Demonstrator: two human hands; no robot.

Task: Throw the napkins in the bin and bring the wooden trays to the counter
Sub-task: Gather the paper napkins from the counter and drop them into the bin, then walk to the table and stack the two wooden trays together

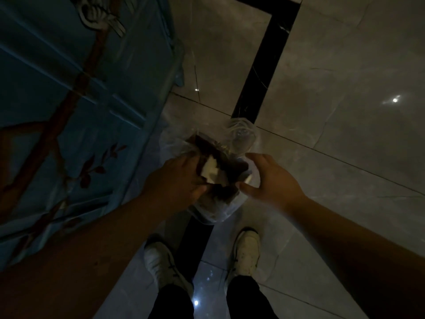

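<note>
The scene is dim. Below me stands a small bin lined with a clear plastic bag point(216, 210), on the tiled floor. My left hand point(177, 180) is over the bin's mouth, fingers closed on a white napkin point(210, 172) amid dark brown waste inside. My right hand point(269, 178) is at the bag's right rim, fingers spread and curved against the plastic. A clear plastic cup or lid point(241, 137) lies at the far side of the bag. No wooden tray is in view.
A blue painted cabinet or door point(76, 107) with a branch pattern fills the left side. Glossy grey floor tiles point(333, 77) with a black strip point(264, 61) run ahead. My white shoes point(247, 252) stand just behind the bin.
</note>
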